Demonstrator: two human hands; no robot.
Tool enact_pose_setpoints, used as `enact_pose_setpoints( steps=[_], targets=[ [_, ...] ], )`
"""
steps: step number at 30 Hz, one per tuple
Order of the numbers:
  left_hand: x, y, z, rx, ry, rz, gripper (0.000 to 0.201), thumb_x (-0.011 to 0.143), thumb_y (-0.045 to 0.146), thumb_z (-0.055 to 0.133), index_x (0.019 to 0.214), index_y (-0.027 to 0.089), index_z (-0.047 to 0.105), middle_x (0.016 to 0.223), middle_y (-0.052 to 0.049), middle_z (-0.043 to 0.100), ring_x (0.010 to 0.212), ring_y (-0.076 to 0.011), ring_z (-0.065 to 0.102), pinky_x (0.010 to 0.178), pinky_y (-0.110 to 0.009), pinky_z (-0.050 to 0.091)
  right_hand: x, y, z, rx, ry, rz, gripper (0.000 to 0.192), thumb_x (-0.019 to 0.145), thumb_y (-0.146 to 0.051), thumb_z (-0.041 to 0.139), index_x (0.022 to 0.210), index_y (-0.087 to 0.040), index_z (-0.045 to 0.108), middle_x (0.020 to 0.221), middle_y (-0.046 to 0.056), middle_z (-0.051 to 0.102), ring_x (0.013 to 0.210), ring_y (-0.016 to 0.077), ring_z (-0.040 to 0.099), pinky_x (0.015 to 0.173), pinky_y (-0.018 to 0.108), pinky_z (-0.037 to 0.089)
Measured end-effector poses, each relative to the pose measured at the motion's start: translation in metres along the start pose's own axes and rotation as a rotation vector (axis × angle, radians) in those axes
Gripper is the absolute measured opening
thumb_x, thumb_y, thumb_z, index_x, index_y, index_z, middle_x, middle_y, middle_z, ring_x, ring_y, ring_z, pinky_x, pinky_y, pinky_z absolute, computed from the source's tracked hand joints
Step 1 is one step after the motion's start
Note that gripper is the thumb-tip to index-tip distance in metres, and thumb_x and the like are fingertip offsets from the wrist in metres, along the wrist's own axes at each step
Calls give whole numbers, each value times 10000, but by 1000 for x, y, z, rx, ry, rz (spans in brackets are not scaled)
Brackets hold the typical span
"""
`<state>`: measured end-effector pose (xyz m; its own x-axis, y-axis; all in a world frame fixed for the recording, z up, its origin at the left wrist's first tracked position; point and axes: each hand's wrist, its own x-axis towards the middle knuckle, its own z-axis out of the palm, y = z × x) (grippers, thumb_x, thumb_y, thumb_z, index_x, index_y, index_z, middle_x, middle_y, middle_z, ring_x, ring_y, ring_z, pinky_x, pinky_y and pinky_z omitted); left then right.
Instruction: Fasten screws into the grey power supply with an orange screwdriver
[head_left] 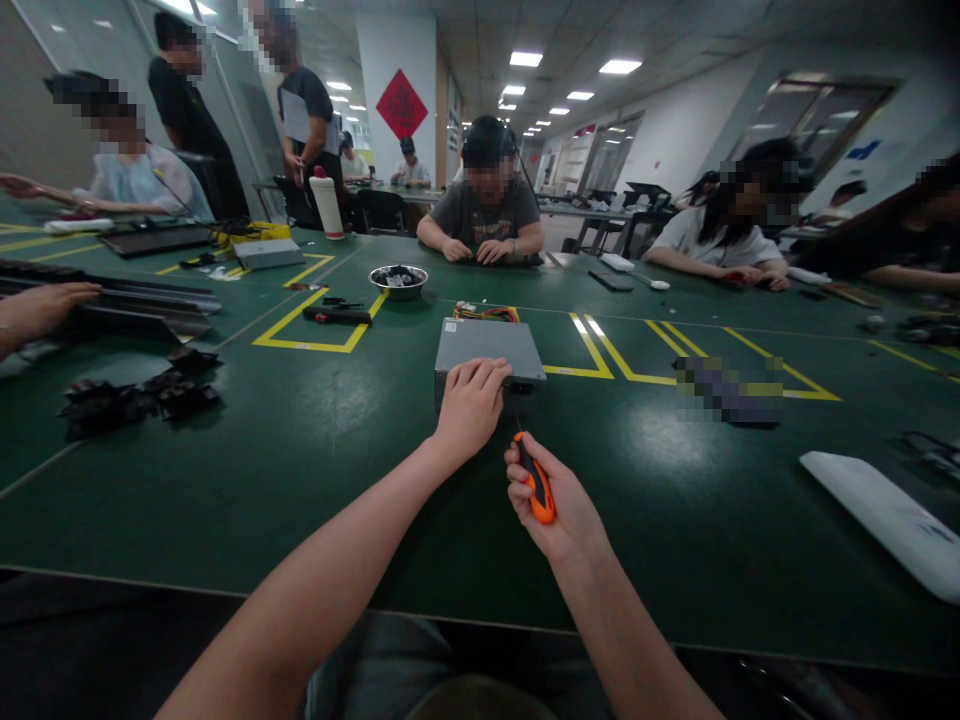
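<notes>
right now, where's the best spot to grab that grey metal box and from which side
Probably by its two short side walls, coming down from above: the grey metal box lies flat and low on the green table. The left hand covers its near edge; wires trail behind.

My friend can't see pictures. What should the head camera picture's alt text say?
A person's left hand presses on a grey metal box on a green table, while the right hand grips an orange-handled screwdriver pointed at the box's near side. Other people sit around the table, with a metal bowl farther back.
</notes>
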<state>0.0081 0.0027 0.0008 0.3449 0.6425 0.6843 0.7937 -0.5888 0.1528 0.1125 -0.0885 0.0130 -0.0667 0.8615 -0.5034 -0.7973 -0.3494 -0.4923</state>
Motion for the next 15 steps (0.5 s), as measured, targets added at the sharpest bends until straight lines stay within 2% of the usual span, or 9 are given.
enact_pose_setpoints(
  steps=[4,8,11,13,15],
  targets=[
    [0,-1,1,10,-7,8,305,850,146,405,1130,204,511,1221,-16,542,1133,-178,431,955,-338,314,-2,0,2,50,-43,136,158,872,-223,441,916,-107,538,671,19,551,499,39,511,426,114,470],
    [-1,-2,1,9,1,21,316,841,134,404,1132,200,509,1225,-22,542,1186,-184,402,1000,-366,267,-3,0,2,59,-112,165,236,891,-240,382,962,-78,537,593,-10,478,441,37,444,360,104,407],
    [-1,-2,0,-4,5,19,314,840,131,405,1125,215,507,1218,-11,549,1183,-173,417,1033,-385,220,-4,-1,3,63,-95,106,150,850,-205,446,892,-94,539,626,2,486,450,37,433,322,93,361],
    [-1,-2,-1,-15,-2,15,312,834,128,411,1116,223,507,1220,-6,548,1173,-166,428,1024,-372,235,-4,-1,3,68,-49,73,60,818,-136,476,818,-107,528,656,15,498,466,34,442,317,77,344],
    [-1,-2,-1,-22,-5,10,312,829,125,414,1109,226,508,1224,-4,546,1177,-167,426,1008,-364,256,-4,-1,4,84,-16,70,60,812,-93,469,786,-113,518,668,20,499,475,30,448,320,66,341]
  ],
)
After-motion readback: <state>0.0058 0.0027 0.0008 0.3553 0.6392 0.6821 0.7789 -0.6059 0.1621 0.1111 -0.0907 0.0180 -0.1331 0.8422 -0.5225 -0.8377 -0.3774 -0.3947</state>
